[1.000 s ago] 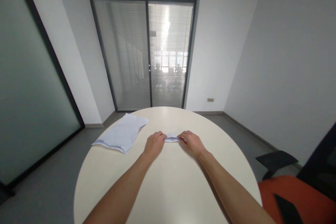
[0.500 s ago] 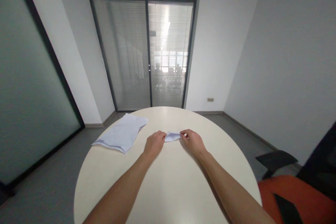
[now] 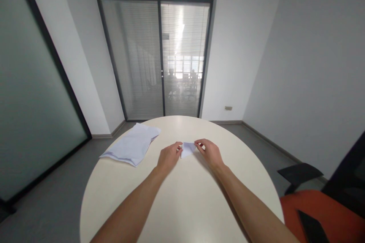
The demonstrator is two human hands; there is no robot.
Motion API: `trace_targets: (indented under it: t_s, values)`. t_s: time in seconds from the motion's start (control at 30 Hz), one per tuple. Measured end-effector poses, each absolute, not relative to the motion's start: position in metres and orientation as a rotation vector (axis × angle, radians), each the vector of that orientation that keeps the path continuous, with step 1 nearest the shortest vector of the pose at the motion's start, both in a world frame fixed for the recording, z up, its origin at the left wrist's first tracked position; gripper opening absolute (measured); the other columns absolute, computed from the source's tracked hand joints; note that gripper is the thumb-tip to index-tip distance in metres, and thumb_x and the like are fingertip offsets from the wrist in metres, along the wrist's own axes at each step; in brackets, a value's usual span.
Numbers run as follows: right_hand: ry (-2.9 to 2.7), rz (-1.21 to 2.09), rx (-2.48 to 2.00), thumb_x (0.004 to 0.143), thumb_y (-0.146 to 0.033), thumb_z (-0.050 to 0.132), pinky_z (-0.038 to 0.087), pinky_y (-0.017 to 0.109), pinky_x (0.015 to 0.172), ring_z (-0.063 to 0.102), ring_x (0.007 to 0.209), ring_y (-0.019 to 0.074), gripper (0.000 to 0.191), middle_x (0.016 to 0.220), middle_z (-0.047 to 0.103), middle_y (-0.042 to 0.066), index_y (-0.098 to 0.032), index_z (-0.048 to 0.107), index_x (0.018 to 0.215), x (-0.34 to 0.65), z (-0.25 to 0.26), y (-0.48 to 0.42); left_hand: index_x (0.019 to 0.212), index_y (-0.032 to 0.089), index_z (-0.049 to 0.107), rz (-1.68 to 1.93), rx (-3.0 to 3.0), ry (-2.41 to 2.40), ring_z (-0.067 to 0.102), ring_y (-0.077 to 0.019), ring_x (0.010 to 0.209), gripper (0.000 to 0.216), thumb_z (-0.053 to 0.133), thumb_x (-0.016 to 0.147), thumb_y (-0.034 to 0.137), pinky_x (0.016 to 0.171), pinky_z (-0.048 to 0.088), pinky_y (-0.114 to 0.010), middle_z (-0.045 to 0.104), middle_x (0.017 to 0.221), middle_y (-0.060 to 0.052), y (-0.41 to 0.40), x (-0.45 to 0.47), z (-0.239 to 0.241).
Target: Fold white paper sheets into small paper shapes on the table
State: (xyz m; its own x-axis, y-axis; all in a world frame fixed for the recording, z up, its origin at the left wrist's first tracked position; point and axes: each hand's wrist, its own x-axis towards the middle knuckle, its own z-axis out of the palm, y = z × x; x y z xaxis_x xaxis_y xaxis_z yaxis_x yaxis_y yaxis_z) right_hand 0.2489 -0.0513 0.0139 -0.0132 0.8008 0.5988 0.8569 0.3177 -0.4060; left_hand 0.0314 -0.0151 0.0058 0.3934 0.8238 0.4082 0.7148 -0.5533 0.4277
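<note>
A small folded piece of white paper [image 3: 188, 150] is held between my two hands, just above or on the round table. Its near left corner points down toward me. My left hand [image 3: 170, 156] is closed, with thumb and fingertips at the paper's left edge. My right hand [image 3: 210, 152] pinches the upper right corner between thumb and index finger. The underside of the paper is hidden.
A stack of white sheets [image 3: 132, 144] lies at the table's left far edge. The round cream table [image 3: 182, 201] fills the foreground. An orange chair [image 3: 322, 212] with black armrests stands at the right. Glass doors with blinds [image 3: 142, 64] are beyond.
The folded paper has turned and tilted, so its face now shows more and a corner drops at the left. My left hand has shifted slightly right; my right hand has barely moved.
</note>
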Motion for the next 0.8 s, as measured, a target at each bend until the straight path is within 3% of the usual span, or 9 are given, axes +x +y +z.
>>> trace_targets:
  t_s: [0.33,0.53,0.8]
  values:
    - [-1.935,-0.071,-1.394,0.098,-0.028,0.053,0.051,0.034,0.088,0.068,0.094,0.0208,0.021,0.103,0.075,0.006,-0.023,0.072,0.105,0.250,0.008,-0.048,0.131,0.028,0.059,0.803,2.482,1.430,0.066,-0.0175,0.104,0.035,0.058,0.096,0.028,0.090,0.047,-0.026,0.073,0.109,-0.001,-0.018,0.030,0.008]
    - [-2.070,0.027,-1.321,0.096,-0.021,0.054,0.051,0.030,0.089,0.069,0.098,0.0185,0.020,0.106,0.075,0.003,-0.025,0.072,0.104,0.244,0.008,-0.050,0.112,0.027,0.068,0.811,2.516,1.447,0.063,-0.0185,0.103,0.020,0.061,0.094,0.030,0.088,0.047,-0.027,0.070,0.103,-0.003,-0.013,0.029,0.003]
    - [-2.196,0.077,-1.276,0.092,-0.017,0.056,0.051,0.029,0.090,0.068,0.098,0.0170,0.022,0.105,0.075,0.003,-0.025,0.075,0.099,0.240,0.012,-0.055,0.101,0.025,0.071,0.797,2.601,1.390,0.057,-0.0197,0.107,0.016,0.057,0.095,0.024,0.089,0.048,-0.029,0.071,0.100,-0.003,-0.014,0.028,0.003]
